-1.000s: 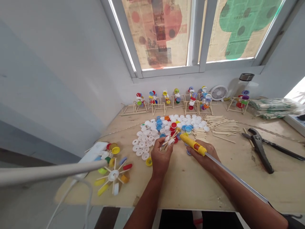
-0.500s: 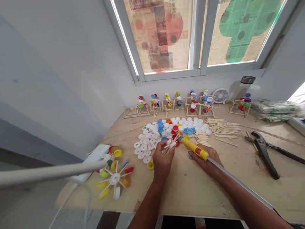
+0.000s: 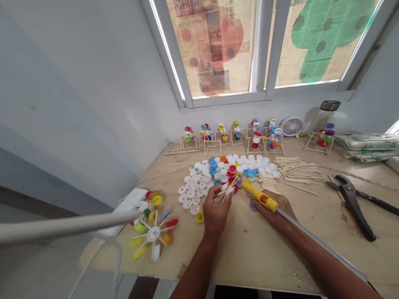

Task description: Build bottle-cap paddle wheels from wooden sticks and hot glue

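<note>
My left hand pinches a small assembly of white bottle caps and wooden sticks, its sticks pointing up and to the right. Closed around a yellow hot glue gun, my right hand keeps the nozzle end close to the far ends of those sticks. A long clear glue stick runs out of the gun's back along my right forearm. Just beyond both hands lies a spread of bottle caps, mostly white, with some blue, red and yellow ones. Whether the nozzle touches the sticks I cannot tell.
A wheel of sticks and coloured caps lies at the left, by a white pole. Several stick frames with cap wheels line the wall. Loose sticks, black-handled pliers, a small fan and bagged sticks are rightward.
The whole view has shifted slightly, so everything sits a little lower and further right. Both hands keep the same grips, with the glue gun still beside the stick ends.
</note>
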### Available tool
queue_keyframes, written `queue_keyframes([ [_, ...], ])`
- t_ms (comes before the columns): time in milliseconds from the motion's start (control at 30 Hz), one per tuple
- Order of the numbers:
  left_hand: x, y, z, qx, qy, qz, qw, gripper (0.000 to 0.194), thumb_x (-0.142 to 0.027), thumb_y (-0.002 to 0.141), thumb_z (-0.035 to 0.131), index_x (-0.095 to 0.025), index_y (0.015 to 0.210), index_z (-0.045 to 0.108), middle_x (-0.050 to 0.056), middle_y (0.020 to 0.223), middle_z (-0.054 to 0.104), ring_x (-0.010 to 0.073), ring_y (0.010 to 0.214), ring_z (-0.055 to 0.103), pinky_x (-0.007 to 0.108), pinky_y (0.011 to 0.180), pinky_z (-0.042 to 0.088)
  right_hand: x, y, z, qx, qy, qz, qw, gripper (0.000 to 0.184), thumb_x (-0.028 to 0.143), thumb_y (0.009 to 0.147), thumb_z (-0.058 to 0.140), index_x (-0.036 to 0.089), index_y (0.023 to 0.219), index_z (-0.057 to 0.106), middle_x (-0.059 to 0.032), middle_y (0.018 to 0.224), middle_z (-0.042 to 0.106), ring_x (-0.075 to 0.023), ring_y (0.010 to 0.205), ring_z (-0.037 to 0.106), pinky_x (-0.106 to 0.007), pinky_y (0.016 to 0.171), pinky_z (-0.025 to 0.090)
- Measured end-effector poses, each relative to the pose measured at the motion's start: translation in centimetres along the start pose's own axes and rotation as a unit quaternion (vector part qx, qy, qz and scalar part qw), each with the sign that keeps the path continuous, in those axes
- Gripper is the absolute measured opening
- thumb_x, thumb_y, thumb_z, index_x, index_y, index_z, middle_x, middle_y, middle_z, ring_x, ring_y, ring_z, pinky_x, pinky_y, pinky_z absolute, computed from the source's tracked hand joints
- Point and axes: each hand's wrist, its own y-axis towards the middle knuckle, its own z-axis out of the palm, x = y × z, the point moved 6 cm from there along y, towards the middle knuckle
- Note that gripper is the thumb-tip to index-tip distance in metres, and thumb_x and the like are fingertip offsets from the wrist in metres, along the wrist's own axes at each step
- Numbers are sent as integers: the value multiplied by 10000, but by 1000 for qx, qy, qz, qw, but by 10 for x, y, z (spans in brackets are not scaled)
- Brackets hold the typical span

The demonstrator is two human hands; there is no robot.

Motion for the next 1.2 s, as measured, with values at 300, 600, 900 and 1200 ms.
queue_keyframes([
  [300,-4,0,0,7,7,5,1000,253,-332,721,663,-180,917,608,28,822,667,162,745,628,258,671,510,1,0,1,16,11,-6,1000,333,483,799,514,202,621,486,9,565,557,-123,530,512,-230,509,323],
  [600,-4,0,0,12,4,-2,1000,266,-317,727,656,-184,953,611,45,882,685,185,801,649,288,714,523,-1,0,1,14,4,3,1000,313,478,802,520,204,651,509,8,597,578,-131,562,530,-238,530,326],
  [900,-2,0,-2,-3,-7,1,1000,259,-341,723,667,-180,917,608,36,838,677,170,756,639,269,684,511,-6,1,-6,-9,34,49,998,339,494,788,530,201,619,500,19,568,550,-123,536,499,-235,511,322],
  [1200,12,4,1,1,-65,-43,997,323,-388,684,699,-174,905,600,61,863,685,191,811,656,288,702,523,-10,1,-1,27,97,73,992,291,473,775,547,195,689,569,9,614,574,-136,572,523,-241,520,363],
])
